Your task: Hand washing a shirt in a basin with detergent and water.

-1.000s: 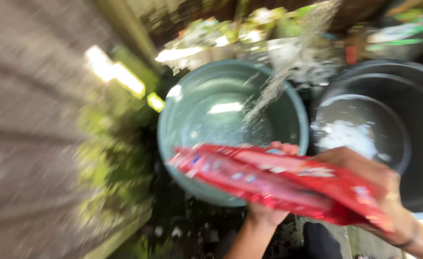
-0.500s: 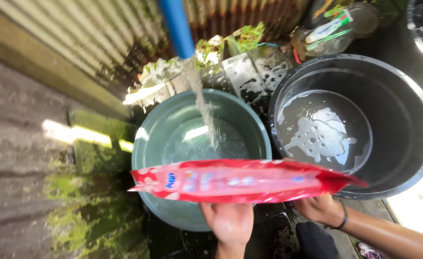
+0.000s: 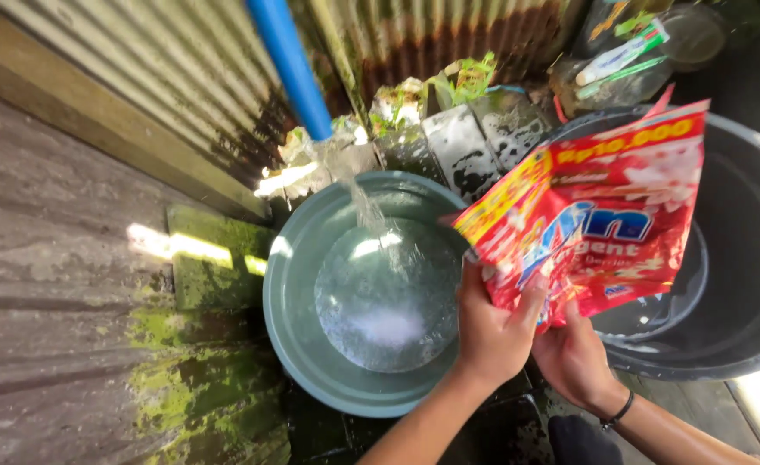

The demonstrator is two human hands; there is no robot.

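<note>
Red and glossy, the flat plastic detergent pouch (image 3: 599,211) is the thing I hold in the head view, and it stands nearly upright with its printed face toward the camera. It is above the gap between the two basins, with its lower corner down at my hands. My left hand (image 3: 493,331) is closed on that lower corner, the thumb pressed on the front of the pouch. My right hand (image 3: 576,357) sits just beside it, under the same corner, and its fingers are curled up against the pouch; a dark band is around that wrist.

To the left of the pouch I see the round green plastic basin (image 3: 298,319) on the wet ground. A thin stream of water (image 3: 364,207) falls from the blue plastic pipe (image 3: 289,65) into it, and a white foamy patch lies on the water near the middle. Behind the pouch is the large dark grey plastic tub (image 3: 741,310), partly hidden, with some water in it.

Behind the pipe stands the rusty corrugated metal wall (image 3: 173,77). Left of the basin the weathered wooden planks (image 3: 52,258) carry green moss.
</note>
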